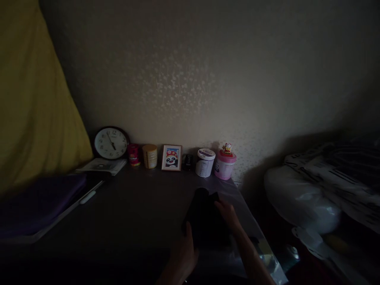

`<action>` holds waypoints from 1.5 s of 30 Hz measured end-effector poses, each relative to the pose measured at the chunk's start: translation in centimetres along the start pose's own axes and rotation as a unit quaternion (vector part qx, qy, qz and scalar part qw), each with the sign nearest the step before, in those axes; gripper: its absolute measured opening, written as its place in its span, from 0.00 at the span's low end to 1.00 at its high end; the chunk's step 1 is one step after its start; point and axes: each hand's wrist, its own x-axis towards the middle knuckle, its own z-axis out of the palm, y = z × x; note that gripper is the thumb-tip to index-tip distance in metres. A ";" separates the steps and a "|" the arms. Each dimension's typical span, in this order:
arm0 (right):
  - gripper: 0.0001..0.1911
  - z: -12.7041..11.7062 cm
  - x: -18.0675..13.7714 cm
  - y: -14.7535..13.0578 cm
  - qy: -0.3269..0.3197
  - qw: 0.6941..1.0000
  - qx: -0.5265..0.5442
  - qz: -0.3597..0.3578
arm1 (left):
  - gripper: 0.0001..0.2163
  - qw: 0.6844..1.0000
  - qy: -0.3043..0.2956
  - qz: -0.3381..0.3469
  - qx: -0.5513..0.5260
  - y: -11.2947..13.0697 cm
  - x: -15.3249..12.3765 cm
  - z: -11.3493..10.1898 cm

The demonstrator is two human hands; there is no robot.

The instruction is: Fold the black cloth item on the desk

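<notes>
A black, soft-looking item (208, 221), perhaps a bag or folded cloth, lies on the dark table (133, 206) right in front of me. The dim light hides its details and exact kind. My left hand (184, 251) is at its lower left edge, thumb up along the side, with the other fingers mostly hidden. At its upper right, my right hand (227, 213) grips the edge with fingers closed on the black material.
Along the wall stand a clock (111, 143), a red can (133, 154), a yellow canister (150, 156), a framed panda picture (171, 157), a white tub (205, 163) and a pink tub (225, 165) topped by a figurine (227, 149). A purple item (44, 198) lies left; bags (299, 198) sit right.
</notes>
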 end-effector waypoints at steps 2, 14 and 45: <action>0.19 0.8 0.7 -1.4 -0.012 1.000 -0.006 -0.003 | 0.33 1.000 -0.010 -0.009 0.000 0.3 -0.1 -0.2; 0.12 7.2 2.1 -4.4 -0.080 0.984 -0.157 0.010 | 0.34 0.999 -0.004 -0.049 0.023 0.2 1.1 0.7; 0.14 4.3 -4.5 -4.6 -0.188 0.931 -0.095 -0.299 | 0.35 1.000 -0.016 -0.024 0.004 -0.3 1.1 1.0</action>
